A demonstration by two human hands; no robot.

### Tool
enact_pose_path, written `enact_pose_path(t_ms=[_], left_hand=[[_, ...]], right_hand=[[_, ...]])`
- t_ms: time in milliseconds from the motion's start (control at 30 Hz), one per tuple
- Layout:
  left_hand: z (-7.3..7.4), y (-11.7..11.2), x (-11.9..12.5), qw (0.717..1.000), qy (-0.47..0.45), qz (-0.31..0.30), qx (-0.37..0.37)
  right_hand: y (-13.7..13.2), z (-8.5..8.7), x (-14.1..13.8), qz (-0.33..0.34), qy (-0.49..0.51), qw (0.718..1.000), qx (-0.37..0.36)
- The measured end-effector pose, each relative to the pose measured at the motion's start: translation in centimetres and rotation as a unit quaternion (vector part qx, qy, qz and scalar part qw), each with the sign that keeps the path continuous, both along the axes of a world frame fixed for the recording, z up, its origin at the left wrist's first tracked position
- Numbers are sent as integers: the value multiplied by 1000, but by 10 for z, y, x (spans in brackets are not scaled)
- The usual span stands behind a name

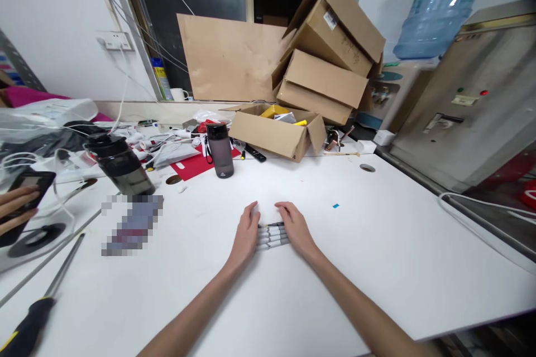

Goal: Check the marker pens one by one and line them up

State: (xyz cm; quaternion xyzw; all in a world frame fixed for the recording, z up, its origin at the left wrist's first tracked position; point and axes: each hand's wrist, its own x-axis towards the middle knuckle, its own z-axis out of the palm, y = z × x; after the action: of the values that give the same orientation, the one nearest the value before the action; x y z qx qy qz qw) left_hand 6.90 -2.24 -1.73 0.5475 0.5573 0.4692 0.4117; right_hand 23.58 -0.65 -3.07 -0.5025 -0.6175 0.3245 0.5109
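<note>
Several grey marker pens lie side by side in a row on the white table, near its middle. My left hand rests edge-down against the left ends of the pens, fingers stretched out and held together. My right hand presses the same way against their right ends. The pens are squeezed between both hands, and neither hand wraps around them.
A dark water bottle stands behind the hands and a bigger one to the left. An open cardboard box and stacked boxes sit at the back. A screwdriver lies front left. Another person's hand holds a phone at far left.
</note>
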Motion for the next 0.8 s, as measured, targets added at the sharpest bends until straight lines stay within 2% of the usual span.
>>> enact_pose_path(t_ms=[100,200,367,467,600,800], left_hand=[[0,3,1,998,-61,-5,-11],[-5,10,0,993,-114,-2,-15],[-15,45,2,985,-158,3,70],[-15,77,4,984,-151,14,97],[-14,111,5,985,-138,21,98],[-15,128,3,990,-99,9,98]], right_hand=[[0,-1,1,-4,80,996,-38],[2,0,5,7,186,980,-66],[27,6,10,-4,284,957,-62],[57,9,10,-12,296,954,-47],[98,6,6,-3,272,962,-31],[127,-5,3,12,226,974,-20]])
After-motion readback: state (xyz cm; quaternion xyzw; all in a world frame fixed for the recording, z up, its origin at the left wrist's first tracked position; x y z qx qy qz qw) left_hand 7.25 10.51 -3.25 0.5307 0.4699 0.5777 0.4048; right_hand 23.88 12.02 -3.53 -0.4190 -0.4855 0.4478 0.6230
